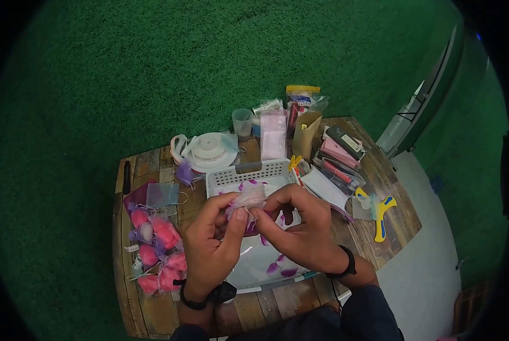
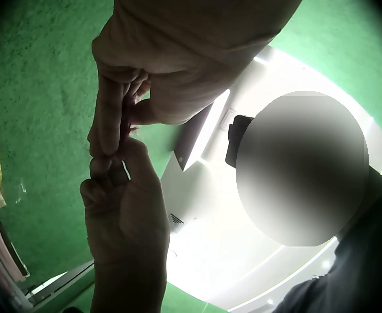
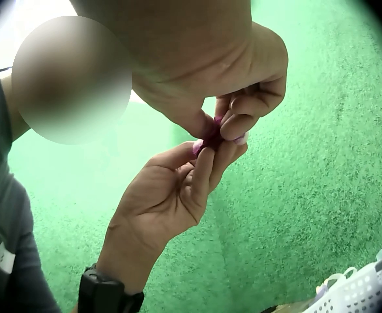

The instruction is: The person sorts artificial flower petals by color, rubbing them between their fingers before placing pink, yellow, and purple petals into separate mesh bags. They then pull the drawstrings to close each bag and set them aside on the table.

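Note:
Both hands meet over a white perforated basket [image 1: 223, 176] and pinch a small sheer whitish pouch [image 1: 250, 198] with purple showing through its lower part. My left hand [image 1: 215, 241] grips its left side between thumb and fingers. On the other side, the thumb and curled forefinger of my right hand [image 1: 303, 227] hold the gathered fabric. In the right wrist view, dark purple petals [image 3: 210, 138] show between the fingertips. Loose purple and white petals [image 1: 286, 266] lie in the basket below. Fingers hide much of the pouch.
Pink-filled sheer pouches [image 1: 166, 233] lie left of the basket on the wooden table [image 1: 254, 314]. Behind it are a white ribbon roll [image 1: 209, 150], a plastic cup [image 1: 242, 122] and a brown paper pouch [image 1: 307, 133]. Boxes [image 1: 345, 145] and a yellow three-armed object [image 1: 382, 215] lie right.

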{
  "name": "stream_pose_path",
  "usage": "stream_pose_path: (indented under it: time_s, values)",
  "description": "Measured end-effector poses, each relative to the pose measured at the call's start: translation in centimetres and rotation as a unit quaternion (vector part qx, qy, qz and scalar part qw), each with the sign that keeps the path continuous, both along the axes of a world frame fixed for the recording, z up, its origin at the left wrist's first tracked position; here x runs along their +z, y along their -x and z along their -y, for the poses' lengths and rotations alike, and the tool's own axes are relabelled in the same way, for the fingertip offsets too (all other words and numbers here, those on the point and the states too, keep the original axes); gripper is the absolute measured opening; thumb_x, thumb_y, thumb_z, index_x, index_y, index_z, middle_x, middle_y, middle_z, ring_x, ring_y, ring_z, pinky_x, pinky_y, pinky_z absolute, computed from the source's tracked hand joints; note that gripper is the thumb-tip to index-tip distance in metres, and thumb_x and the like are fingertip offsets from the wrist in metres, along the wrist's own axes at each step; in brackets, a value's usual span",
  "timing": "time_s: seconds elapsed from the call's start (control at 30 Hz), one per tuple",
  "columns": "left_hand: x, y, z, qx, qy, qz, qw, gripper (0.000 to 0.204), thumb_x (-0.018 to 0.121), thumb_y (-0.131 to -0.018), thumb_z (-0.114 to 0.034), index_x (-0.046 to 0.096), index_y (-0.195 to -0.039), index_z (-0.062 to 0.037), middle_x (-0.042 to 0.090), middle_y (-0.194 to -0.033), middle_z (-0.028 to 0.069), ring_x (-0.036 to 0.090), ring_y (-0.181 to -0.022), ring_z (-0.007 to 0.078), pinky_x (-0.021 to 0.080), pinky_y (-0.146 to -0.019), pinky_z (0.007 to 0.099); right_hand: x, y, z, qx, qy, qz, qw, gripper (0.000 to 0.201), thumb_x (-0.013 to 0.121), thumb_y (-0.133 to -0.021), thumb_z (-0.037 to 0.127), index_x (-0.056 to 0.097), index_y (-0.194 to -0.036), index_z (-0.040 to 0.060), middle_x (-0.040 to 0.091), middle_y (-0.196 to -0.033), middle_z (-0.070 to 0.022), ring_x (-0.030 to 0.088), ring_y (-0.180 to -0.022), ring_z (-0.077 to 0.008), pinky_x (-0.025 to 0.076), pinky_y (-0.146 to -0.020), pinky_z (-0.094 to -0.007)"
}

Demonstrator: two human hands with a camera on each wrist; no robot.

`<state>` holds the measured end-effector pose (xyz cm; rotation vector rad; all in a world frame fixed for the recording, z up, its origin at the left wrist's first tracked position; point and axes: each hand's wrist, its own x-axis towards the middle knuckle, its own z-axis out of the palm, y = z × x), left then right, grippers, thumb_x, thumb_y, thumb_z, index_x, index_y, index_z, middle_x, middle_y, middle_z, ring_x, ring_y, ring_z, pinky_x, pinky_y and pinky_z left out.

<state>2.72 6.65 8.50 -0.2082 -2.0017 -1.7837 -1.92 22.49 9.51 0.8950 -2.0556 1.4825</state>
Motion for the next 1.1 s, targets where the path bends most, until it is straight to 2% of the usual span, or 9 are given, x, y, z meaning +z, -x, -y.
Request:
stream_pose_path:
  time_s: [0.17, 0.23, 0.37, 0.43, 0.53, 0.67, 0.73, 0.83, 1.1]
  values:
    - [-0.27, -0.09, -0.16, -0.008, -0.050, 0.010, 0.999, 0.022, 0.062, -0.096, -0.007, 0.060, -0.115, 0.0026, 0.065, -0.073, 0.0006, 0.050, -0.061, -0.0011, 0.036, -0.050, 0.0170, 0.17, 0.09, -0.17, -0.001, -0.016, -0.017, 1.000, 0.019, 0.078, -0.076, 0.003, 0.060, -0.082, 0.0039, 0.062, -0.081, -0.0033, 0.054, -0.066, -0.0083, 0.043, -0.055, -0.0225]
    - [-0.28, -0.10, 0.01, -0.021, -0.067, 0.018, 0.997, 0.024, 0.060, -0.097, -0.008, 0.058, -0.118, 0.0030, 0.066, -0.078, 0.0016, 0.052, -0.064, 0.0003, 0.043, -0.055, 0.0175, 0.20, 0.07, -0.03, -0.010, -0.011, -0.037, 0.999, 0.019, 0.076, -0.076, 0.002, 0.060, -0.087, 0.0032, 0.060, -0.092, -0.0075, 0.054, -0.069, -0.0100, 0.043, -0.056, -0.0225]
    - [0.34, -0.08, -0.58, -0.032, -0.101, -0.006, 0.994, 0.025, 0.058, -0.099, -0.010, 0.056, -0.119, 0.0037, 0.067, -0.084, 0.0041, 0.056, -0.071, 0.0029, 0.051, -0.062, 0.0204, -0.29, 0.27, 0.21, -0.002, 0.012, -0.005, 1.000, 0.023, 0.075, -0.077, 0.007, 0.060, -0.095, 0.0034, 0.062, -0.093, -0.0089, 0.061, -0.073, -0.0134, 0.044, -0.052, -0.0255]
    - [0.24, -0.30, -0.60, -0.039, -0.140, 0.015, 0.989, 0.025, 0.056, -0.100, -0.012, 0.055, -0.119, 0.0040, 0.067, -0.091, 0.0067, 0.060, -0.079, 0.0060, 0.056, -0.070, 0.0254, -0.31, -0.09, 0.51, 0.020, 0.055, 0.087, 0.994, 0.031, 0.074, -0.078, 0.007, 0.058, -0.104, 0.0023, 0.062, -0.095, -0.0093, 0.063, -0.075, -0.0152, 0.046, -0.054, -0.0256]
    - [0.20, -0.25, -0.53, -0.067, -0.187, 0.013, 0.980, 0.025, 0.056, -0.100, -0.014, 0.056, -0.117, 0.0033, 0.067, -0.094, 0.0075, 0.061, -0.083, 0.0073, 0.058, -0.071, 0.0274, -0.39, -0.15, 0.42, 0.027, 0.043, 0.093, 0.994, 0.033, 0.074, -0.080, 0.007, 0.057, -0.108, 0.0015, 0.062, -0.096, -0.0093, 0.064, -0.077, -0.0160, 0.047, -0.055, -0.0257]
    - [0.21, 0.14, -0.28, -0.077, -0.227, 0.018, 0.971, 0.025, 0.058, -0.099, -0.016, 0.056, -0.115, 0.0028, 0.066, -0.094, 0.0067, 0.062, -0.082, 0.0078, 0.059, -0.071, 0.0284, -0.34, -0.19, 0.33, 0.024, 0.047, 0.063, 0.997, 0.033, 0.074, -0.079, 0.007, 0.059, -0.108, 0.0017, 0.061, -0.101, -0.0102, 0.063, -0.081, -0.0167, 0.048, -0.056, -0.0253]
    - [-0.16, 0.30, 0.15, -0.080, -0.188, 0.036, 0.978, 0.025, 0.055, -0.100, -0.019, 0.056, -0.114, 0.0011, 0.066, -0.103, 0.0092, 0.067, -0.088, 0.0136, 0.061, -0.070, 0.0308, -0.13, -0.14, 0.23, -0.033, 0.017, -0.089, 0.995, 0.032, 0.075, -0.076, 0.005, 0.063, -0.105, 0.0018, 0.057, -0.109, -0.0128, 0.062, -0.088, -0.0200, 0.049, -0.060, -0.0267]
    - [0.00, 0.22, -0.05, -0.077, -0.180, 0.033, 0.980, 0.024, 0.055, -0.100, -0.020, 0.056, -0.113, 0.0007, 0.066, -0.103, 0.0086, 0.066, -0.087, 0.0125, 0.061, -0.069, 0.0296, -0.40, 0.17, 0.09, -0.044, -0.011, -0.156, 0.987, 0.033, 0.078, -0.073, 0.000, 0.064, -0.103, 0.0018, 0.053, -0.113, -0.0156, 0.056, -0.088, -0.0167, 0.048, -0.063, -0.0258]
    - [0.02, 0.25, -0.64, -0.073, -0.204, 0.028, 0.976, 0.023, 0.056, -0.099, -0.019, 0.056, -0.113, 0.0003, 0.067, -0.099, 0.0081, 0.066, -0.085, 0.0113, 0.060, -0.067, 0.0279, -0.30, -0.03, 0.21, -0.036, 0.009, -0.059, 0.998, 0.026, 0.076, -0.075, 0.004, 0.061, -0.096, 0.0030, 0.055, -0.109, -0.0144, 0.058, -0.087, -0.0186, 0.047, -0.062, -0.0269]
